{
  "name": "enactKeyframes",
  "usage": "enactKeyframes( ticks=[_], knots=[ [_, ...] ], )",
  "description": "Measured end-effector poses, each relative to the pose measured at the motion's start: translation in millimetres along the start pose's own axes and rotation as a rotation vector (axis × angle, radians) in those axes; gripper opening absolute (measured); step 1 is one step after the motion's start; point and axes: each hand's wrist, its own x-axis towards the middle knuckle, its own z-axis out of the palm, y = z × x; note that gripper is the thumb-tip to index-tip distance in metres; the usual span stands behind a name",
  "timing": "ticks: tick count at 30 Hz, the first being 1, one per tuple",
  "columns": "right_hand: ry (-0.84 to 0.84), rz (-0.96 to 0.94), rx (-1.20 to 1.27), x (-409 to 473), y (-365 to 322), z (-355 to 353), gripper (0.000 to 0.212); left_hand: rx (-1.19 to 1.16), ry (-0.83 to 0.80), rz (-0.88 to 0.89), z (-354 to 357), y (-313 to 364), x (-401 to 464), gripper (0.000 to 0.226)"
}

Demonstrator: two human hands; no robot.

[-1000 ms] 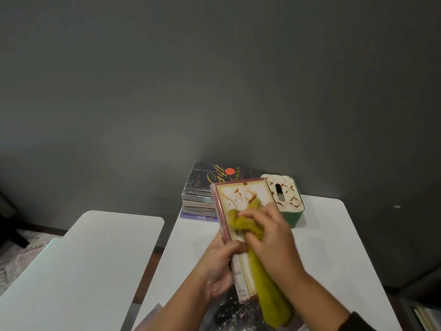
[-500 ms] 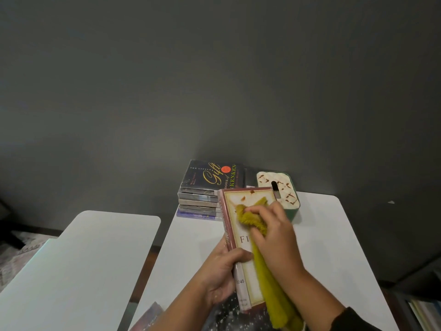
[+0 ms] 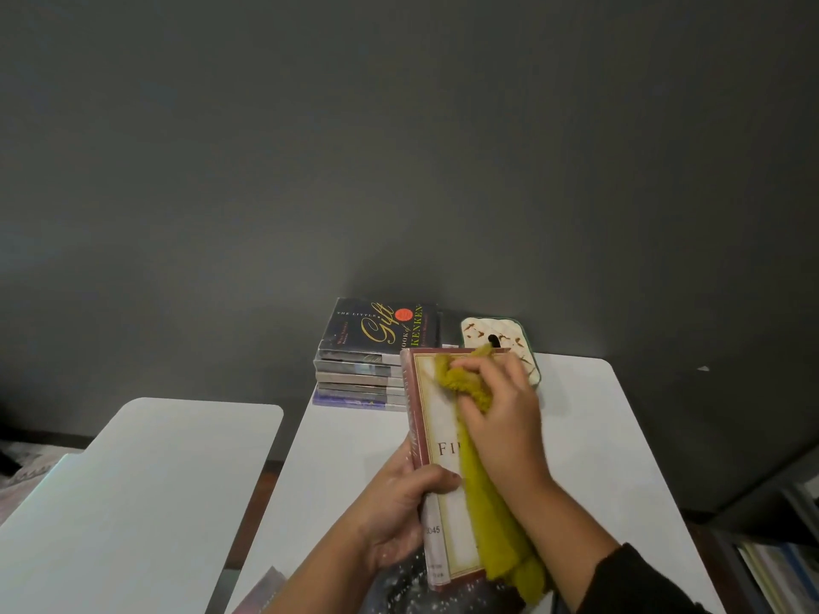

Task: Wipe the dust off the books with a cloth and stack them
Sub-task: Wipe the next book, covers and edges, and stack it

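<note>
A cream-covered book with a red border (image 3: 436, 429) is held tilted above the white table (image 3: 620, 458). My left hand (image 3: 403, 502) grips its spine side near the lower half. My right hand (image 3: 503, 414) presses a mustard-yellow cloth (image 3: 492, 516) against the upper part of the cover, the rest of the cloth trailing down over the cover. A stack of several books (image 3: 363, 370), topped by a dark one with gold lettering, stands at the table's far edge by the wall. Another dark speckled book (image 3: 425, 587) lies under my hands at the near edge.
A green box with a cream patterned top (image 3: 492, 336) sits beside the stack against the grey wall. A second white table (image 3: 133, 494) stands to the left across a gap. A shelf with books (image 3: 780, 565) shows at the lower right.
My right hand has slid the cloth up the cover toward the book's top right corner. The book has tipped slightly away from me; my left hand keeps its grip.
</note>
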Motion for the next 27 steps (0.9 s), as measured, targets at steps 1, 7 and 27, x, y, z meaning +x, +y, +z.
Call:
enactKeyframes(
  ticks=[1, 7, 27],
  knots=[
    [-0.057, -0.042, 0.015, -7.9, -5.7, 3.6, 0.029, 0.001, -0.004, 0.005, 0.1, -0.8, 0.9, 0.065],
    [-0.027, -0.069, -0.022, 0.9, 9.9, -0.5, 0.028, 0.015, -0.025, -0.003, 0.0, -5.0, -1.7, 0.065],
    [0.084, 0.015, -0.020, 20.4, 33.7, -5.0, 0.022, 0.057, -0.070, -0.074, 4.8, -5.8, -5.3, 0.066]
  ],
)
